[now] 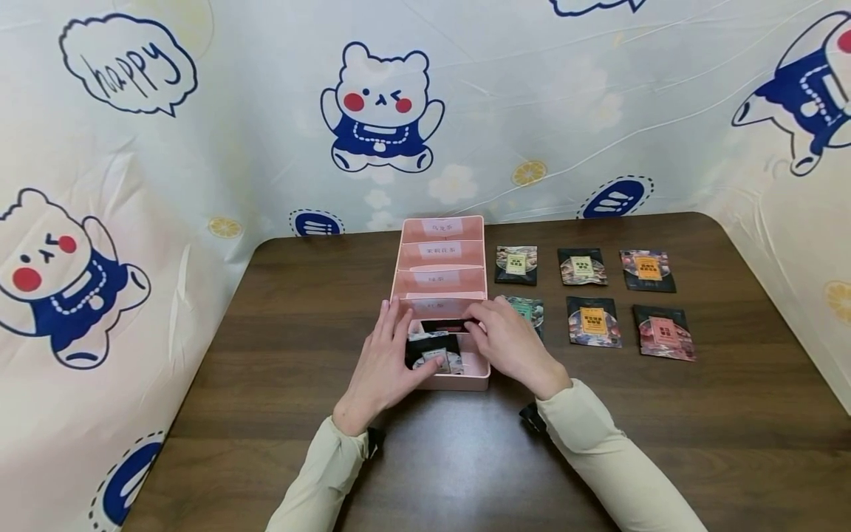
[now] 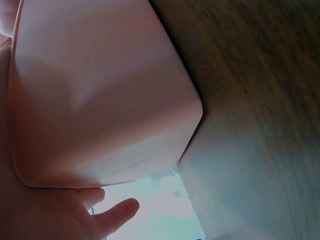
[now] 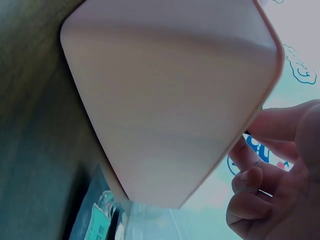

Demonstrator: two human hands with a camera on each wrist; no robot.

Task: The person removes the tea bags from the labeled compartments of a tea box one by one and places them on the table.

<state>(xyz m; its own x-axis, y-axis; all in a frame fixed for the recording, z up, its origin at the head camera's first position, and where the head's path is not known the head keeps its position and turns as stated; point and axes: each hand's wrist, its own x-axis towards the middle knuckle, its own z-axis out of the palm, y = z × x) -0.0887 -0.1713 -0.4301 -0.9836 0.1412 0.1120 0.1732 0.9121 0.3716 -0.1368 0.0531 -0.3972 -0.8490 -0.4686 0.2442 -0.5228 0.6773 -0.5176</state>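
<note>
A long pink divided box [image 1: 475, 380] stands on the table, with labelled compartments running away from me. My right hand [image 1: 515, 340] reaches over its right rim and pinches the edge of a black sachet [image 1: 442, 325] inside. In the right wrist view, thumb and forefinger meet at the rim on a small dark edge. My left hand [image 1: 385, 362] rests along the left rim, fingers stretched out and thumb lying over another black-and-white sachet [image 1: 425, 349] in the front compartment. The left wrist view shows the box's pink outer wall [image 2: 100, 100] beside that palm.
Right of the box lie several flat sachets in two rows, among them a green one [image 1: 532, 310] partly behind my right hand, an orange-labelled one [image 1: 594, 321] and a red one [image 1: 663, 332]. A patterned cloth [image 1: 505, 111] hangs behind the brown table [image 1: 286, 332].
</note>
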